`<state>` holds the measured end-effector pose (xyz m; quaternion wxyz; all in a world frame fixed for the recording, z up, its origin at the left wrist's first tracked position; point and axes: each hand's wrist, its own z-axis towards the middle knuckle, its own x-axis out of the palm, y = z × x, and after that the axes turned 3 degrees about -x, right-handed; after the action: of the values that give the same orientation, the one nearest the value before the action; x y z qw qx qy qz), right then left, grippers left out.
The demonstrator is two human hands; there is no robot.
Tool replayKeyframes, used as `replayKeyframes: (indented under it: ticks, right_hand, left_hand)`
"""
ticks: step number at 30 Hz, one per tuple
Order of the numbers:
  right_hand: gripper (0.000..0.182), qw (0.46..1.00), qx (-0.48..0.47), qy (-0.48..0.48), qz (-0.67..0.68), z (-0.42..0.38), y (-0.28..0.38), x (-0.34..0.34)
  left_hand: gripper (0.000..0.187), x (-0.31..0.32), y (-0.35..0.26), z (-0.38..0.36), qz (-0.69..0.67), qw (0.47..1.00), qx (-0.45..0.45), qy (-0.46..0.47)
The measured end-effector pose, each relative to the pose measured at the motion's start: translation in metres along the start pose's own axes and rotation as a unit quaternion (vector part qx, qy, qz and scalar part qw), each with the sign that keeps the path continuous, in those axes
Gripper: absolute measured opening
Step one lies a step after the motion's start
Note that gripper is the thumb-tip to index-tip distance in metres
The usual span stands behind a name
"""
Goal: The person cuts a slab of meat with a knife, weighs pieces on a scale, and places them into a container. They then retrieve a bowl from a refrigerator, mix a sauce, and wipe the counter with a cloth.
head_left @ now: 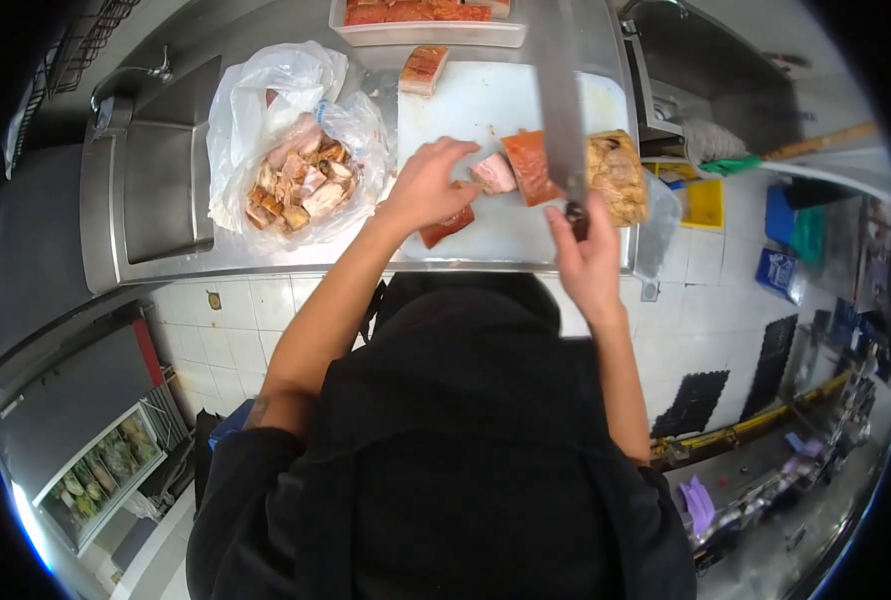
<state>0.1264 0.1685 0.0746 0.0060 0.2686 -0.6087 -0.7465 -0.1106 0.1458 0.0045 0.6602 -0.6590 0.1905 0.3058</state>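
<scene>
My right hand is wrapped round the dark handle of a large knife. Its long, broad blade points away from me and is blurred. My left hand hovers over or rests on the white cutting board, fingers stretched and apart. Beside its fingertips lies a small pale pink meat chunk. A reddish-brown meat piece sits just below that hand, partly hidden by it. Close to the blade's left side is an orange-red slab of meat. To its right lies a big browned meat block.
An open plastic bag of cut meat chunks stands left of the board. Another meat block lies at the board's far left corner. Behind is a white tray of meat. A sink is at far left.
</scene>
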Motion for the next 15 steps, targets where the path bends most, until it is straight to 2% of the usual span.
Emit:
replayKeyframes:
  ticks: [2, 3, 4, 6, 7, 10, 11, 12, 15]
  right_hand:
    - [0.019, 0.995, 0.082, -0.032, 0.054, -0.002, -0.014, -0.015]
    - [0.019, 0.995, 0.075, -0.031, 0.054, -0.002, -0.016, -0.02]
    - [0.018, 0.995, 0.084, -0.044, 0.04, -0.005, -0.017, -0.026]
    - [0.017, 0.994, 0.086, -0.062, 0.026, -0.011, -0.021, -0.036]
    - [0.017, 0.994, 0.087, -0.066, 0.014, -0.017, -0.026, -0.039]
    - [0.018, 0.991, 0.101, -0.091, 0.009, -0.031, -0.032, -0.042]
    - [0.018, 0.991, 0.104, -0.086, 0.011, -0.039, -0.042, -0.039]
    - [0.02, 0.991, 0.107, -0.081, 0.011, -0.044, -0.045, -0.038]
    - [0.019, 0.987, 0.116, -0.095, 0.057, -0.051, -0.043, -0.03]
  left_hand:
    - [0.057, 0.004, -0.024, 0.024, 0.147, 0.976, -0.01, 0.163]
    - [0.059, 0.013, -0.026, 0.031, 0.2, 0.961, -0.008, 0.192]
    - [0.059, 0.022, -0.029, 0.034, 0.201, 0.962, -0.006, 0.185]
    - [0.053, 0.038, -0.033, 0.038, 0.292, 0.938, -0.028, 0.187]
    - [0.046, 0.043, -0.029, 0.039, 0.268, 0.943, -0.048, 0.191]
    - [0.043, 0.034, -0.025, 0.039, 0.248, 0.949, -0.061, 0.187]
    - [0.043, 0.029, -0.021, 0.041, 0.253, 0.953, -0.057, 0.158]
    - [0.043, 0.02, -0.019, 0.05, 0.259, 0.951, -0.043, 0.162]
    - [0.037, 0.003, -0.009, 0.086, 0.277, 0.956, 0.065, 0.072]
